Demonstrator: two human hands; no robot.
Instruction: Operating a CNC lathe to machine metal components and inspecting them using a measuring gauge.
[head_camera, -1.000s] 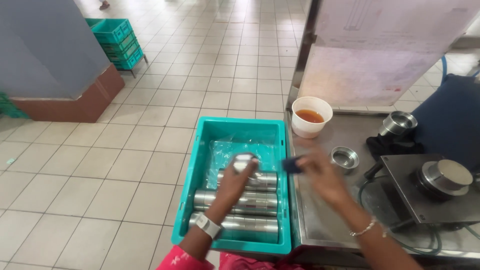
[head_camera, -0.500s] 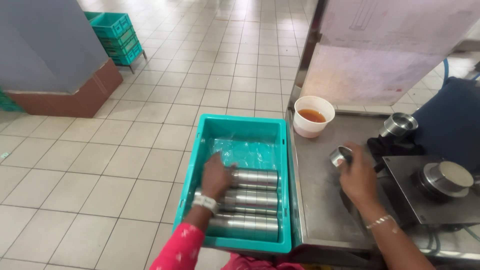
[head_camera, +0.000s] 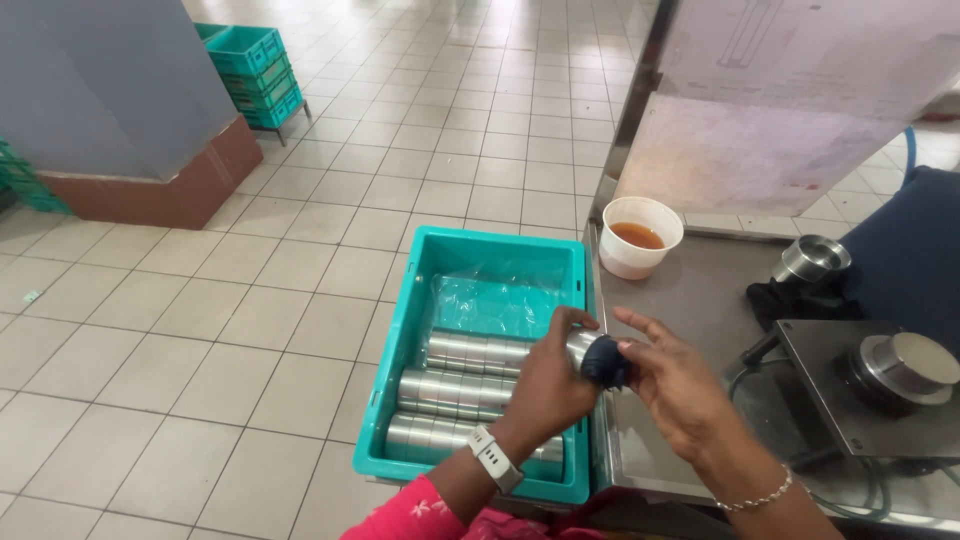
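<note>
My left hand (head_camera: 552, 378), with a white watch on the wrist, grips a short shiny metal ring (head_camera: 578, 343) over the right rim of a teal crate (head_camera: 410, 300). My right hand (head_camera: 672, 388) presses a small dark blue pad (head_camera: 606, 362) against the end of that ring, with its other fingers spread. Three rows of the same metal rings (head_camera: 455, 392) lie in the crate on clear plastic film.
A steel table (head_camera: 700, 300) stands right of the crate, carrying a white cup of brown liquid (head_camera: 640, 237), a small metal cup (head_camera: 810, 258) and a round fixture on a plate (head_camera: 900, 362). Stacked teal crates (head_camera: 255, 72) sit far left on the tiled floor.
My left hand lifted a ring out of the crate's rows and moved right. My right hand came back from the metal part on the table to meet it with the blue pad.
</note>
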